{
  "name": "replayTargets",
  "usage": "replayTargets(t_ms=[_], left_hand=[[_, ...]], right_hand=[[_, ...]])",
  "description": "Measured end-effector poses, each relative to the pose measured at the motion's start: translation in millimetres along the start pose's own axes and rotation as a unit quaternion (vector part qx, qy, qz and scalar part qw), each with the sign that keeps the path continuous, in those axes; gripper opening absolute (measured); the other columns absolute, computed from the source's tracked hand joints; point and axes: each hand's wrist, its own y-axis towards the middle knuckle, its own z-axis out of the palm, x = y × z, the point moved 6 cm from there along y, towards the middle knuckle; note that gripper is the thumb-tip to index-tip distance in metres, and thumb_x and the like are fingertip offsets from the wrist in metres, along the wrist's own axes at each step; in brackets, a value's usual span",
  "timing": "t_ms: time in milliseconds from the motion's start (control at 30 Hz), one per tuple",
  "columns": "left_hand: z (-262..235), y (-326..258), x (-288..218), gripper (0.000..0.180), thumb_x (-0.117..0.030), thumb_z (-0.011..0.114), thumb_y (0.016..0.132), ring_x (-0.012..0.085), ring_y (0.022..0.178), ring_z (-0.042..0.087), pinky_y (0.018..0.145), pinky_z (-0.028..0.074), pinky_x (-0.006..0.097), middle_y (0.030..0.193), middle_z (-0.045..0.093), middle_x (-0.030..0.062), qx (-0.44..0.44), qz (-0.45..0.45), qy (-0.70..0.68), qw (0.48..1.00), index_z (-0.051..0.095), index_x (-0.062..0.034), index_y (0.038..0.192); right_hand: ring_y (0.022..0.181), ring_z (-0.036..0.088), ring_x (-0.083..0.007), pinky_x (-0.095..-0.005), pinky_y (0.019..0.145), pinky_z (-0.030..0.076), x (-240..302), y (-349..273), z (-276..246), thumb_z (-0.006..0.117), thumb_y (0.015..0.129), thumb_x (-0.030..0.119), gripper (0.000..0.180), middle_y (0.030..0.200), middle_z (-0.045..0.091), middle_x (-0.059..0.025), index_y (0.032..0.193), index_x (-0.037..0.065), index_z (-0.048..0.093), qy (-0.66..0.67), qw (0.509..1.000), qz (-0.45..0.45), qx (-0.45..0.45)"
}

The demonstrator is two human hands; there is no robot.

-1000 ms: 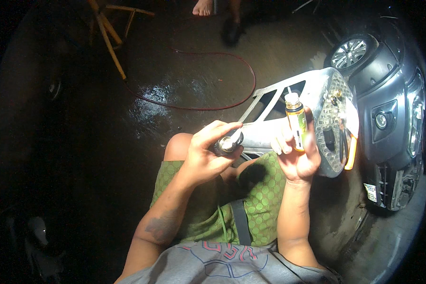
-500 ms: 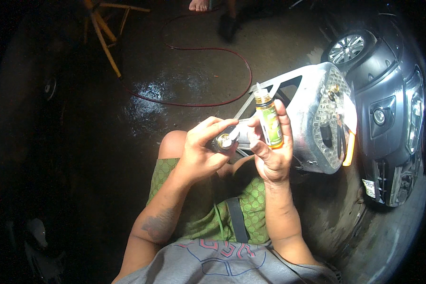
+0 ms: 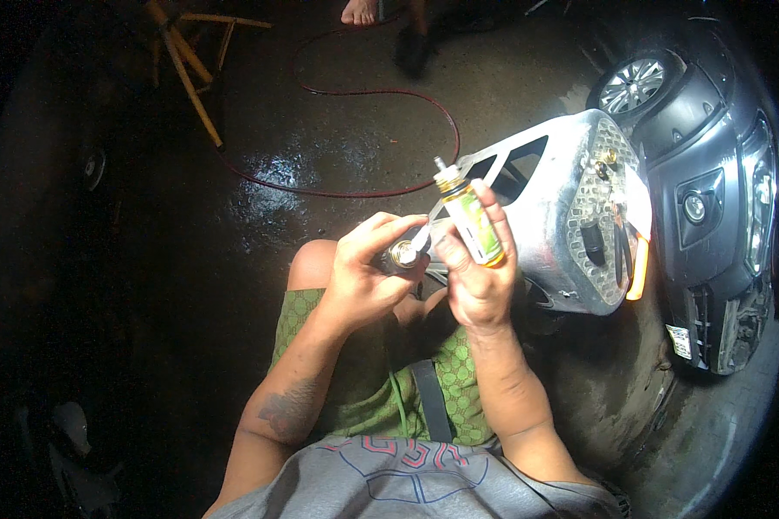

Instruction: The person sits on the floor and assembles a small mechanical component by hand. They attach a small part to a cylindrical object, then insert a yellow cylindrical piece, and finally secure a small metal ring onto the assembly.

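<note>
Surface: wet, dark concrete floor [image 3: 320,164], dimly lit; a red hose [image 3: 381,91] is looped across it. A grey car [image 3: 710,199] is parked at right, yellow wooden legs [image 3: 186,65] are seen at upper left.

Held items: a small dropper bottle [image 3: 469,216], green-labelled, is clamped upright in the right hand [image 3: 476,277]. A small round metal part [image 3: 402,253] is pinched in the left hand [image 3: 363,277], just beside the bottle. A perforated silver housing [image 3: 571,216] lies behind.

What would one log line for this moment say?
left hand: holds small round metal part | right hand: grips small yellow-green bottle, nozzle up | behind: silver perforated casing | floor: red hose
</note>
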Motion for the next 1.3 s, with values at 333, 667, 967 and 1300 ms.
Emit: replayTargets(t_ms=[333, 667, 967, 1300], left_hand=[[2, 1, -5, 0.046, 0.001, 0.076, 0.075, 0.0211, 0.087, 0.068, 0.078, 0.053, 0.031, 0.097, 0.069, 0.0122, -0.005, -0.006, 0.011, 1.0, 0.069, 0.0005, 0.12], [-3, -2, -3, 0.048, 0.003, 0.079, 0.073, 0.0207, 0.093, 0.068, 0.083, 0.052, 0.032, 0.102, 0.071, 0.0112, -0.002, -0.035, 0.009, 0.999, 0.07, -0.0007, 0.12], [-4, -1, -5, 0.045, 0.002, 0.077, 0.074, 0.0219, 0.086, 0.069, 0.077, 0.053, 0.032, 0.097, 0.07, 0.0128, -0.015, -0.013, -0.002, 1.0, 0.07, -0.0001, 0.119], [-5, -7, -8, 0.048, 0.002, 0.079, 0.071, 0.0244, 0.094, 0.069, 0.084, 0.053, 0.034, 0.103, 0.07, 0.0126, -0.011, 0.004, 0.052, 0.999, 0.071, -0.0023, 0.119]], right_hand=[[0.078, 0.068, -0.0118, -0.0245, 0.065, 0.057, 12, 170, -70, 0.07, 0.093, 0.0, 0.053, 0.109, 0.07, -0.0129, 0.143, 0.002, 0.054, -0.218, 0.953, -0.111, -0.177], [0.091, 0.074, -0.025, -0.0387, 0.084, 0.06, -11, 171, -56, 0.069, 0.095, 0.01, 0.057, 0.119, 0.071, -0.018, 0.148, 0.006, 0.047, -0.114, 0.979, -0.037, -0.166], [0.053, 0.052, -0.0131, -0.035, 0.08, 0.055, -1, 152, -28, 0.056, 0.102, 0.046, 0.04, 0.064, 0.055, -0.0039, 0.11, 0.007, 0.063, 0.185, 0.975, 0.084, 0.093], [0.063, 0.04, -0.0111, -0.0249, 0.054, 0.037, 44, 35, -1, 0.066, 0.098, 0.047, 0.048, 0.074, 0.042, 0.0005, 0.11, 0.002, 0.055, 0.326, 0.94, 0.051, 0.087]])
